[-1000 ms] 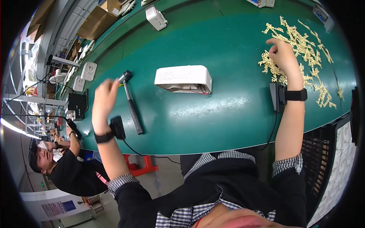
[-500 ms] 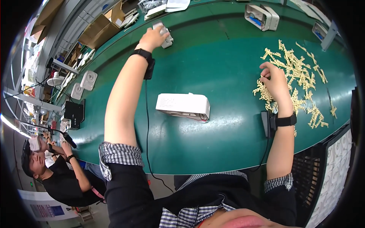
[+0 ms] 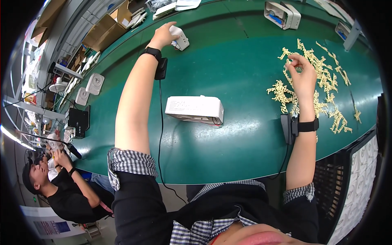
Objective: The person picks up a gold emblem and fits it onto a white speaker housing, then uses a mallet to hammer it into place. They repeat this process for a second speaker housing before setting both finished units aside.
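Note:
My left hand (image 3: 163, 36) is stretched to the far left of the green table, beside a small white plastic housing (image 3: 179, 38). Its fingers are spread, and the thumb reaches against or just over the housing. Above a scattered heap of cream script-letter pieces (image 3: 279, 92) on the right, my right hand (image 3: 301, 75) is closed in a pinch. Whether a letter piece is between its fingertips cannot be told against the pieces behind. A larger white plastic housing (image 3: 194, 105), with thin wires at its open underside, lies in the middle, touched by neither hand.
White housings with blue parts inside (image 3: 281, 17) stand at the far right. Two white square units (image 3: 94, 83) and a black box (image 3: 77, 122) are on the left. Cables run from my wrist devices (image 3: 161, 68) over the near edge. A co-worker (image 3: 61, 183) sits at left.
My left hand has spread its fingers and shifted left off the small housing, which now shows more. My right hand has moved up and right over the letter pieces, its fingers pinched together.

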Tool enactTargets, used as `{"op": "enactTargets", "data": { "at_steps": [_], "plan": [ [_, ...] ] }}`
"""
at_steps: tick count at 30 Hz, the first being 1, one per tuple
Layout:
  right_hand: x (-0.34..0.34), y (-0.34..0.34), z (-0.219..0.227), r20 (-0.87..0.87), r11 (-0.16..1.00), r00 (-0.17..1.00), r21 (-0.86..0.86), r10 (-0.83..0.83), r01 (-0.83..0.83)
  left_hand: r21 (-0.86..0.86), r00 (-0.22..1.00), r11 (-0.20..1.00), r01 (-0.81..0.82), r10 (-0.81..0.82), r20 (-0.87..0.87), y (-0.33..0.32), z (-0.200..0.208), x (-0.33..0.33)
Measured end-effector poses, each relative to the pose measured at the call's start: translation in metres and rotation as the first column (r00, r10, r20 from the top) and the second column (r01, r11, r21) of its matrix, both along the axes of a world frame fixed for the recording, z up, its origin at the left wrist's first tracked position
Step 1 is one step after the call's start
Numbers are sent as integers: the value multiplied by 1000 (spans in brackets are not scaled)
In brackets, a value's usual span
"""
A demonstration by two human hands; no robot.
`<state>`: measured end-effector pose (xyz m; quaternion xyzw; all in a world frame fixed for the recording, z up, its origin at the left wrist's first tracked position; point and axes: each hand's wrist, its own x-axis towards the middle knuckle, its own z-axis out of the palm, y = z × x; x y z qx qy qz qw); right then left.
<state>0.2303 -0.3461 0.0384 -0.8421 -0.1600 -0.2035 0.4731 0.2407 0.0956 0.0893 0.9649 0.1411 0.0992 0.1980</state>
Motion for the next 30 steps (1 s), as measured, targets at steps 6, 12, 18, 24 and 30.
{"op": "enactTargets", "data": {
  "at_steps": [6, 12, 18, 24, 30],
  "plan": [
    [-2, 4, 2, 120, 996, 993, 90, -22, 11, 494, 949, 812, 312, -295, -115, 12, 15, -4],
    [-6, 15, 1, 9, 903, 993, 414, 121, -114, 586, 905, 689, 426, -324, -277, 9, 28, -5],
    [-9, 23, 4, -1, 743, 949, 622, 315, -246, 604, 894, 678, 420, -425, -145, -4, 46, -44],
    [-26, 45, 2, -56, 467, 778, 826, 625, -316, 534, 840, 704, 468, -542, -21, -69, 69, -115],
    [-55, 73, -7, -54, 356, 605, 848, 795, -392, 331, 798, 731, 597, -584, -150, -113, 38, -164]
  ]
}}
